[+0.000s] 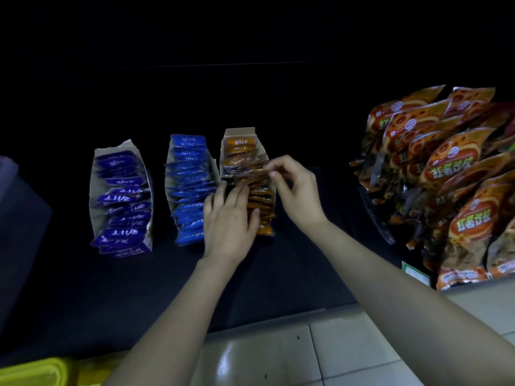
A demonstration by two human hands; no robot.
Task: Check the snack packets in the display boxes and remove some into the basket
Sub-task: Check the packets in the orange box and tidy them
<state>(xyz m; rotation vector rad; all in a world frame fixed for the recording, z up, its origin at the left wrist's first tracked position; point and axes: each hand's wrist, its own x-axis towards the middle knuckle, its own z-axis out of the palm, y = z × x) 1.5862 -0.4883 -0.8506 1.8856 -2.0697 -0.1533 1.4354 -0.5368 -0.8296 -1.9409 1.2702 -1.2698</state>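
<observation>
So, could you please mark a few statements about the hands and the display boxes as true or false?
1. The right hand pinches an orange packet in the orange box. True.
2. The left hand is lifting a blue packet. False: it rests, fingers straight, on the front packets of the orange box.
3. The purple box stands left of the blue box. True.
4. The yellow basket sits between the boxes. False: it is at the bottom left corner of the view, nearer the person.
</observation>
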